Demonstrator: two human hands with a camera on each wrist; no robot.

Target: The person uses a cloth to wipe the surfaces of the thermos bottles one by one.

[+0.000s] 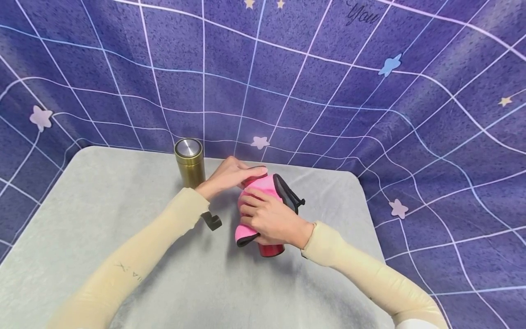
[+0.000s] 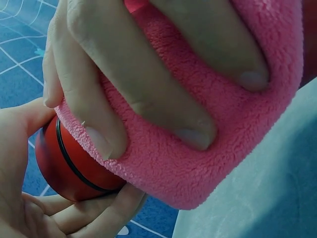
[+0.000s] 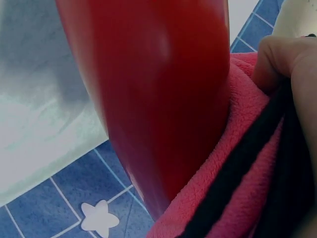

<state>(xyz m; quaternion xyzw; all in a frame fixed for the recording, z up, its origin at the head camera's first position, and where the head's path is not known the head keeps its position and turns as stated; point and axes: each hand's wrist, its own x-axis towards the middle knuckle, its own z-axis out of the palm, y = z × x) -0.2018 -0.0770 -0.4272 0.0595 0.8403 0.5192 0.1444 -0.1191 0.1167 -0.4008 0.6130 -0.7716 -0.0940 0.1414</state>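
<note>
A red thermos bottle (image 1: 271, 251) is held tilted over the grey table, its base toward the person. My left hand (image 1: 236, 173) grips it at the lid end; in the left wrist view, thumb and fingers lie around the red lid (image 2: 74, 166) with its dark ring. My right hand (image 1: 273, 219) holds a pink fleecy cloth (image 1: 243, 233) with black edging wrapped against the bottle's side, fingers curved over it. The right wrist view has the bare red body (image 3: 158, 89) emerging from the cloth. A black cord end sticks out at the cloth's right.
A gold thermos (image 1: 194, 171) with a silver-topped lid stands upright at the back, close by the left forearm. The grey table (image 1: 197, 283) ends at a purple-blue grid curtain (image 1: 287, 82) with stars. A black wrist-camera piece (image 1: 213, 222) hangs under the left wrist.
</note>
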